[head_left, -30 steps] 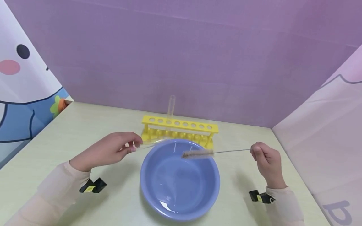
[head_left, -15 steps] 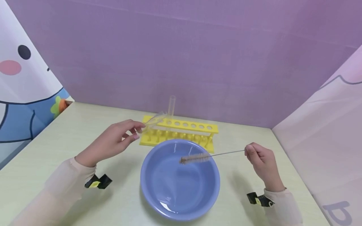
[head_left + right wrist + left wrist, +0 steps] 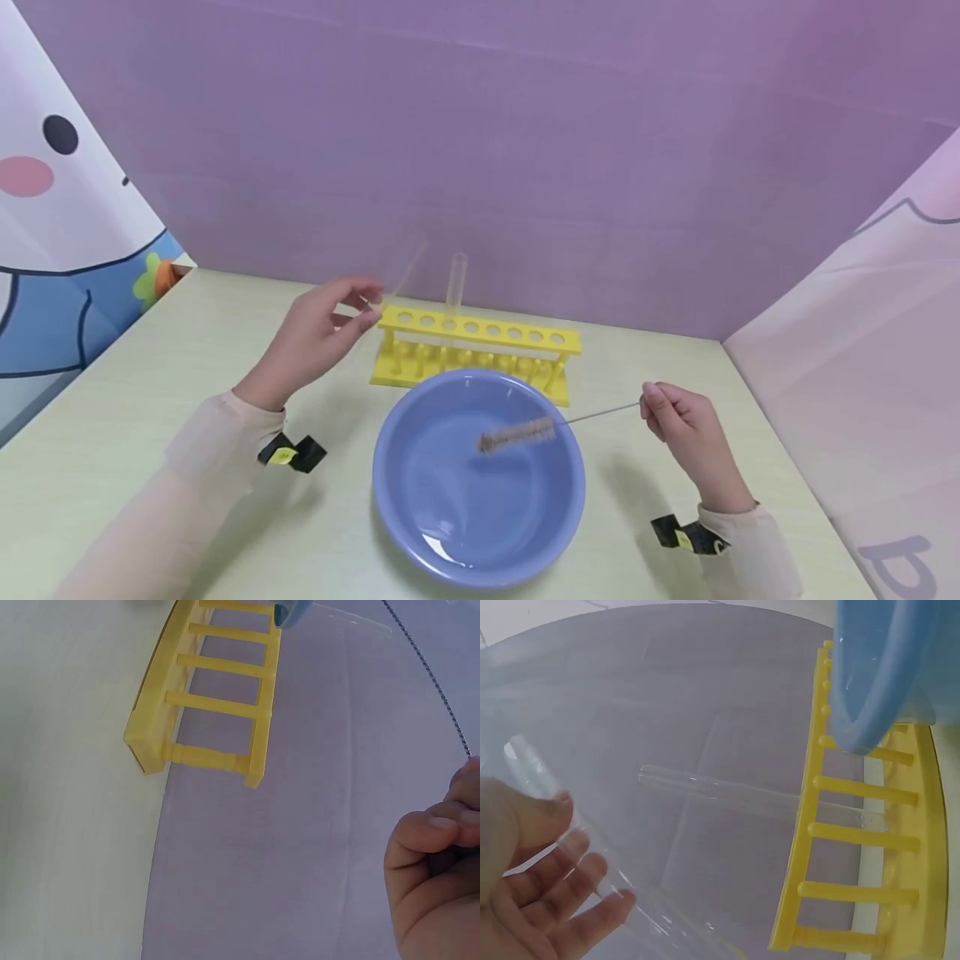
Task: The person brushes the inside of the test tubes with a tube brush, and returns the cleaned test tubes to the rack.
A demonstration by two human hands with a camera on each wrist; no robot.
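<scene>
With thumb and fingertips, my left hand (image 3: 307, 342) pinches a clear test tube (image 3: 664, 919) near the left end of the yellow test tube rack (image 3: 487, 329). That tube slants up and to the right in the head view, faint against the purple backdrop. A second clear test tube (image 3: 456, 287) stands upright in one of the rack's holes. On the right, my right hand (image 3: 693, 437) grips the thin twisted-wire handle of a test tube brush (image 3: 519, 435). The brush's tan bristles hang over the blue basin (image 3: 384, 467), sloping down to the left.
The basin stands in front of the rack and overlaps its base in the head view. Behind the table (image 3: 247, 304) rises a purple backdrop (image 3: 480, 150). Printed curtains flank it, a cartoon one (image 3: 75, 217) on the left and a pale one (image 3: 862, 358) on the right.
My left hand has moved away from the basin, up and back to the rack's left end, raising the test tube it holds. My right hand has drifted slightly left, its brush tilting lower.
</scene>
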